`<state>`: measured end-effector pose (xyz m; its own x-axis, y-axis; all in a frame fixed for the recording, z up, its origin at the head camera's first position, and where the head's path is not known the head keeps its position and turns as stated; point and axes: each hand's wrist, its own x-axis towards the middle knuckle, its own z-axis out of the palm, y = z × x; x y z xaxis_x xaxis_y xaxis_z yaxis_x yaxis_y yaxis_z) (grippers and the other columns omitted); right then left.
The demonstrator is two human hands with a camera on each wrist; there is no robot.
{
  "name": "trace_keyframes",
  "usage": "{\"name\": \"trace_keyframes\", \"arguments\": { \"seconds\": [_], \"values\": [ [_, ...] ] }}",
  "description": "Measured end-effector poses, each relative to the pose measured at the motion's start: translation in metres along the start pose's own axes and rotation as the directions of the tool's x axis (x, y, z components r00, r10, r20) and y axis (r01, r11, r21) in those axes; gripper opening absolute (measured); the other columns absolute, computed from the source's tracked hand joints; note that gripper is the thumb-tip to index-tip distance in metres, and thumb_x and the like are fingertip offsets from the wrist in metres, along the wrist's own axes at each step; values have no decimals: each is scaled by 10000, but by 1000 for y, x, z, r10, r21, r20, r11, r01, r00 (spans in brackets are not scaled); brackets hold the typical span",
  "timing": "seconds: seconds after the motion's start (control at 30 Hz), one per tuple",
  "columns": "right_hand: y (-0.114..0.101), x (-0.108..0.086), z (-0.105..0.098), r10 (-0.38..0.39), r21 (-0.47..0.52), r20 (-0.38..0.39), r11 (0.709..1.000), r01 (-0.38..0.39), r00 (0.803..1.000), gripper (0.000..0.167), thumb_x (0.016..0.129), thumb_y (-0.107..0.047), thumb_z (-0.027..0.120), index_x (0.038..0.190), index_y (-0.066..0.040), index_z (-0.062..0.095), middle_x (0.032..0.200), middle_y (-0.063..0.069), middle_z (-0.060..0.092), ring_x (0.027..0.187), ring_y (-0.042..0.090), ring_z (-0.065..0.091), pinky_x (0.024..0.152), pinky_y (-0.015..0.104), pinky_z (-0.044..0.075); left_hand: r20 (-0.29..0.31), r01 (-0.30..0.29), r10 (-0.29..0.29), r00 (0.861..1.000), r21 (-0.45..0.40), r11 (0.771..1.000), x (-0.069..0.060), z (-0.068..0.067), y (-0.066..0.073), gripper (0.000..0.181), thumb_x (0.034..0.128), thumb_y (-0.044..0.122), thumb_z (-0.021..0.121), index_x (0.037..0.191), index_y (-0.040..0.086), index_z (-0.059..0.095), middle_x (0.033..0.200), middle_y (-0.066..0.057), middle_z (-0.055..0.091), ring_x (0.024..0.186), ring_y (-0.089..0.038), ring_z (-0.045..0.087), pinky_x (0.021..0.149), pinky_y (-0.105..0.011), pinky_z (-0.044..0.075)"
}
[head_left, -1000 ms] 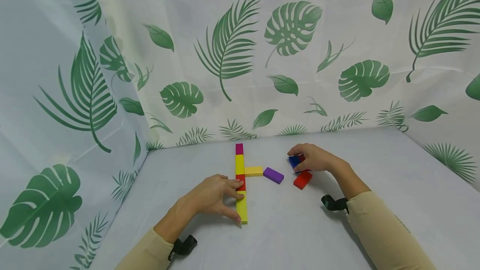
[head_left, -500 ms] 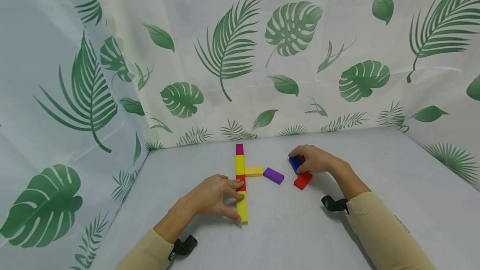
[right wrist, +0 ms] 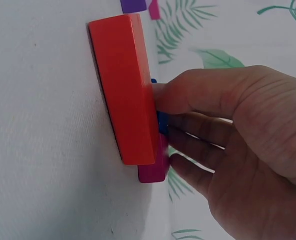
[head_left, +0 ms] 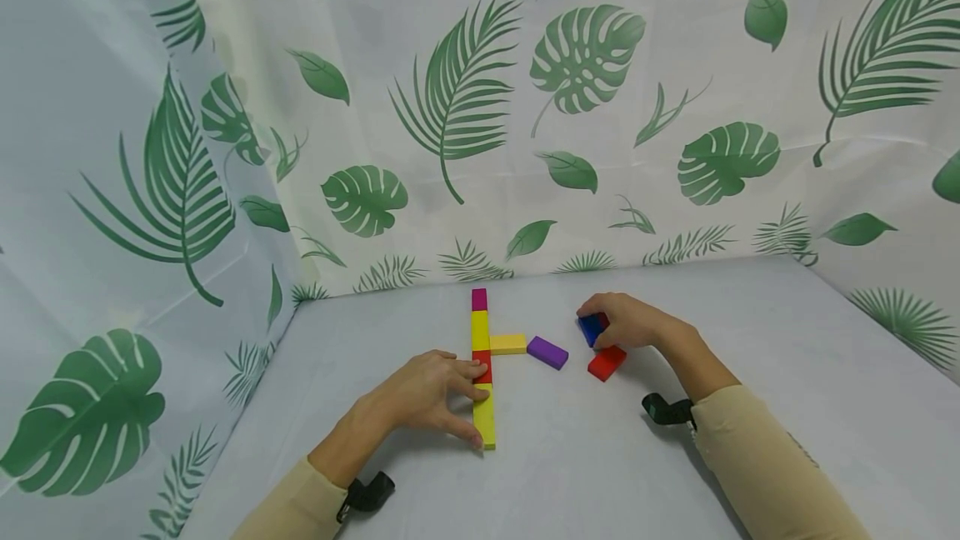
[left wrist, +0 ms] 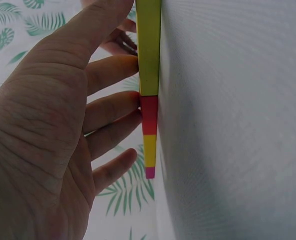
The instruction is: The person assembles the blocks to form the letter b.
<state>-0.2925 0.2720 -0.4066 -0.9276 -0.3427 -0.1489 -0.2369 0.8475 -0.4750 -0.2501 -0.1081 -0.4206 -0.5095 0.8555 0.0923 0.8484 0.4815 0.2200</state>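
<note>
A straight column of blocks lies on the table: a magenta block (head_left: 479, 300) farthest away, then a yellow block (head_left: 480, 330), a red block (head_left: 482, 355) and a nearer yellow block (head_left: 485, 419). My left hand (head_left: 420, 390) rests its fingertips on the red and nearer yellow blocks, its thumb at the yellow's near end. Off to the right, my right hand (head_left: 637, 321) holds a blue block (head_left: 590, 329) between thumb and fingers. Beside the blue one is another magenta block (right wrist: 152, 172), partly hidden. A loose red block (right wrist: 120, 90) lies just in front of that hand.
An orange-yellow block (head_left: 508, 344) sticks out sideways from the column. Near its right end a purple block (head_left: 547, 352) lies at a slant. A white table (head_left: 555, 473) meets a leaf-patterned curtain (head_left: 480, 107) at the back and left.
Almost nothing differs. My right hand and the blue block have shifted very slightly toward me; the left hand stays in place on the column.
</note>
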Motion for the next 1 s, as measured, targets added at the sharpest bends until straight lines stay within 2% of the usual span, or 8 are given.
{"name": "trace_keyframes", "arguments": {
  "seconds": [0.43, 1.0],
  "values": [
    [-2, 0, 1, 18, 3, -4, 1000, -18, 1000, 570, 905, -139, 794, 1441, -72, 610, 1478, 231, 545, 1349, 472, 481, 1051, 633, 518, 0, -7, 7, 1000, -1, 1000, 0, -1, 1, 724, 750, 770, 758, 1271, 266, 761, 1452, 29, 639, 1376, -91, 582, 1192, -434, 442],
    [0, 0, 0, -4, 12, -34, 1000, 4, 999, 565, 911, -134, 789, 1440, -58, 607, 1466, 216, 555, 1332, 445, 506, 1031, 597, 546, 7, -4, 4, 1000, 3, 1000, 0, -1, 1, 734, 752, 785, 743, 1277, 273, 757, 1459, 31, 636, 1383, -88, 575, 1191, -424, 444]
  ]
}}
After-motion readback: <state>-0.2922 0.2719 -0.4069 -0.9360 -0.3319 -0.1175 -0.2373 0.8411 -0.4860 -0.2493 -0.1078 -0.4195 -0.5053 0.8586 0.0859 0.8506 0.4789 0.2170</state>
